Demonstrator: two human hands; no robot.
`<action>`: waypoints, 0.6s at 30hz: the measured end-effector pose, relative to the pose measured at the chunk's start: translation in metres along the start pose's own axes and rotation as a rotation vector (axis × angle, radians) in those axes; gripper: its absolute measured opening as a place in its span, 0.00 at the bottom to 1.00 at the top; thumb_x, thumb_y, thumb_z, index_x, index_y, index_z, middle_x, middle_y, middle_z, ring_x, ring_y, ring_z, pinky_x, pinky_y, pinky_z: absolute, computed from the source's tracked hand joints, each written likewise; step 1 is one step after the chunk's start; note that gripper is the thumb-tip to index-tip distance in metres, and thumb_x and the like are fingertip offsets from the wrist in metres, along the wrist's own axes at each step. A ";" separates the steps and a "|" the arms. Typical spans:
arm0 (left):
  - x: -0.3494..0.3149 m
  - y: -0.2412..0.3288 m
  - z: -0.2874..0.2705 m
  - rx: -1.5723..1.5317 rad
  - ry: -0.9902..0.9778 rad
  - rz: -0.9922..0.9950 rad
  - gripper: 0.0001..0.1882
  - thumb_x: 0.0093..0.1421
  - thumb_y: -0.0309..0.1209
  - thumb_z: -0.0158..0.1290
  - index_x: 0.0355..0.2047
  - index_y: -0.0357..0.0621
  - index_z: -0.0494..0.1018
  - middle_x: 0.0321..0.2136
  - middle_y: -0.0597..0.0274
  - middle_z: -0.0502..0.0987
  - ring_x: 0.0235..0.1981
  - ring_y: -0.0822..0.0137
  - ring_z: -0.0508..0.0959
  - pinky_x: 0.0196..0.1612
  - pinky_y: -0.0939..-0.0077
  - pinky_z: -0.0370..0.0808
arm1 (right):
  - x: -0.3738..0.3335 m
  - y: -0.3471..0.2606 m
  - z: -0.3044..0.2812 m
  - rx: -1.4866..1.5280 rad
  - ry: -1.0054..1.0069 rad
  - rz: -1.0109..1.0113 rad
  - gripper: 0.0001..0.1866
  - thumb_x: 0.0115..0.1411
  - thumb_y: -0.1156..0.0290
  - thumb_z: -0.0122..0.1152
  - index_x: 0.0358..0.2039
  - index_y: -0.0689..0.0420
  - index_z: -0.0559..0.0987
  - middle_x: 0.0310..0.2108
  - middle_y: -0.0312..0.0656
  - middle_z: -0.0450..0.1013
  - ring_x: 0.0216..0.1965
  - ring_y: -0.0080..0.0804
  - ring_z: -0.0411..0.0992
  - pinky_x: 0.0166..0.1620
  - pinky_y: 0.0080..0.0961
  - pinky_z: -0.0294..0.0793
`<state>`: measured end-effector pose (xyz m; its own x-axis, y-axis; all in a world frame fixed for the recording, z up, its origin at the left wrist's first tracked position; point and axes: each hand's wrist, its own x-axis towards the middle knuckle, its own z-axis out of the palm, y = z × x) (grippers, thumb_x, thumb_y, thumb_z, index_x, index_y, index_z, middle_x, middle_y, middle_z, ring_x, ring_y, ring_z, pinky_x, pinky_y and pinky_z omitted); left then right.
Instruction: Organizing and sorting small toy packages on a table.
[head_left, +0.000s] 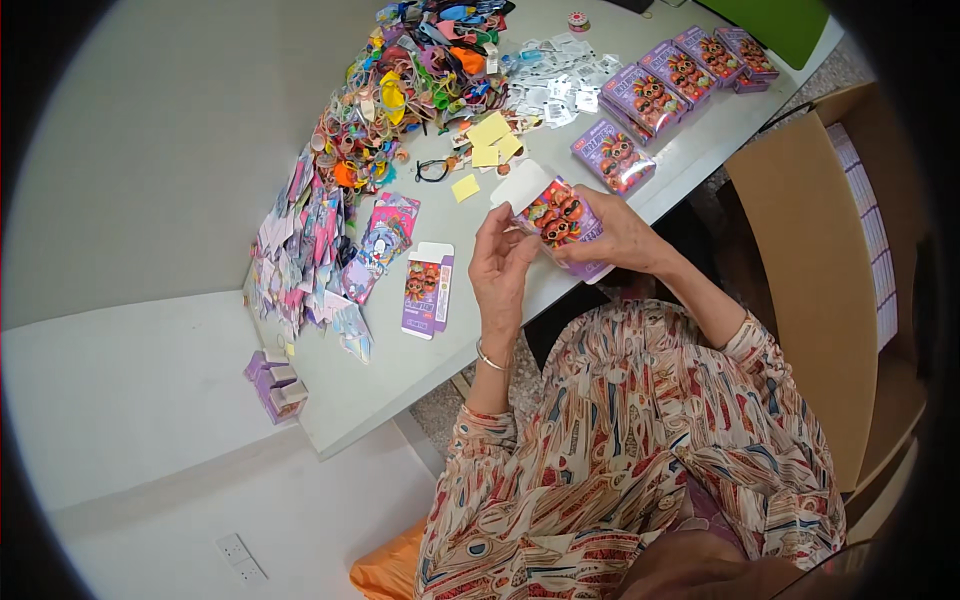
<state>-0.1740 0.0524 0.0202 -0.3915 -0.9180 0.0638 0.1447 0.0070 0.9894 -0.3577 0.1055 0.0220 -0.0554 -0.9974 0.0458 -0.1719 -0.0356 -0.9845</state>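
A purple cardboard box (pixel 562 217) with a bright cartoon print is held above the table's front edge, its white end flap standing up and open. My right hand (pixel 625 238) grips it from the right side, fingers wrapped round it. At the box's left edge my left hand (pixel 503 262) has curled fingers and thumb closed on it. On the table to the left lies a flattened box (pixel 427 290) of the same print. Just beyond my right hand sits a filled box (pixel 613 157) in the same purple.
Several finished boxes (pixel 690 68) stand stacked along the right edge. A heap of colourful small trinkets (pixel 400 100) covers the back, with white packets (pixel 565 80), yellow paper squares (pixel 490 130) and shiny pouches (pixel 305 240) nearby. A large carton (pixel 805 270) stands at my right.
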 end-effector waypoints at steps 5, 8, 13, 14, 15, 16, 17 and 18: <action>0.003 -0.001 -0.001 -0.037 -0.034 -0.038 0.24 0.57 0.20 0.58 0.55 0.35 0.67 0.39 0.64 0.73 0.35 0.77 0.73 0.41 0.84 0.73 | -0.002 0.003 -0.005 0.179 -0.068 0.001 0.29 0.45 0.67 0.73 0.46 0.63 0.71 0.36 0.37 0.75 0.37 0.20 0.70 0.43 0.22 0.71; 0.003 0.004 0.002 -0.016 -0.047 -0.061 0.19 0.56 0.20 0.58 0.49 0.35 0.71 0.35 0.65 0.74 0.35 0.77 0.74 0.40 0.85 0.74 | -0.004 0.002 -0.007 0.133 -0.109 0.073 0.29 0.45 0.67 0.74 0.46 0.62 0.72 0.36 0.36 0.74 0.38 0.20 0.69 0.43 0.22 0.71; 0.010 0.004 -0.016 -0.007 -0.120 -0.112 0.12 0.56 0.19 0.59 0.42 0.35 0.75 0.34 0.65 0.76 0.35 0.77 0.75 0.39 0.85 0.74 | -0.008 0.008 -0.009 0.109 -0.184 0.053 0.30 0.45 0.67 0.74 0.47 0.61 0.71 0.37 0.35 0.72 0.39 0.19 0.68 0.43 0.22 0.70; 0.017 0.009 -0.023 0.059 -0.267 -0.169 0.17 0.56 0.20 0.59 0.46 0.35 0.73 0.37 0.64 0.75 0.37 0.75 0.76 0.41 0.83 0.75 | -0.009 0.008 -0.010 0.110 -0.185 0.054 0.30 0.45 0.67 0.74 0.47 0.61 0.71 0.37 0.35 0.72 0.39 0.19 0.68 0.43 0.22 0.70; 0.021 0.012 -0.028 0.124 -0.414 -0.226 0.21 0.55 0.20 0.60 0.50 0.36 0.71 0.40 0.62 0.75 0.39 0.74 0.76 0.42 0.81 0.76 | -0.010 0.009 -0.011 0.091 -0.212 0.032 0.30 0.44 0.67 0.75 0.46 0.61 0.71 0.36 0.36 0.72 0.39 0.20 0.69 0.43 0.22 0.71; 0.021 0.014 -0.030 0.124 -0.413 -0.227 0.21 0.55 0.20 0.60 0.50 0.36 0.71 0.40 0.62 0.75 0.39 0.74 0.76 0.42 0.81 0.76 | -0.010 0.008 -0.012 0.071 -0.239 0.010 0.30 0.44 0.66 0.75 0.45 0.61 0.71 0.36 0.37 0.73 0.38 0.22 0.70 0.43 0.23 0.71; 0.023 0.030 -0.020 0.096 -0.484 -0.239 0.29 0.54 0.20 0.61 0.56 0.38 0.66 0.48 0.59 0.71 0.43 0.71 0.75 0.44 0.78 0.77 | -0.011 0.006 -0.013 0.072 -0.239 0.012 0.30 0.44 0.66 0.75 0.45 0.61 0.71 0.36 0.37 0.73 0.38 0.22 0.70 0.43 0.23 0.71; 0.026 0.040 -0.015 0.069 -0.551 -0.252 0.36 0.52 0.20 0.62 0.61 0.39 0.61 0.56 0.55 0.66 0.48 0.69 0.74 0.46 0.74 0.77 | -0.012 0.003 -0.015 0.043 -0.285 0.033 0.30 0.43 0.64 0.76 0.44 0.61 0.71 0.35 0.38 0.73 0.37 0.23 0.71 0.42 0.24 0.71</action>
<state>-0.1646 0.0232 0.0593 -0.8214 -0.5543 -0.1340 -0.0659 -0.1412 0.9878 -0.3722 0.1180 0.0215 0.2195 -0.9752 -0.0296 -0.1324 0.0003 -0.9912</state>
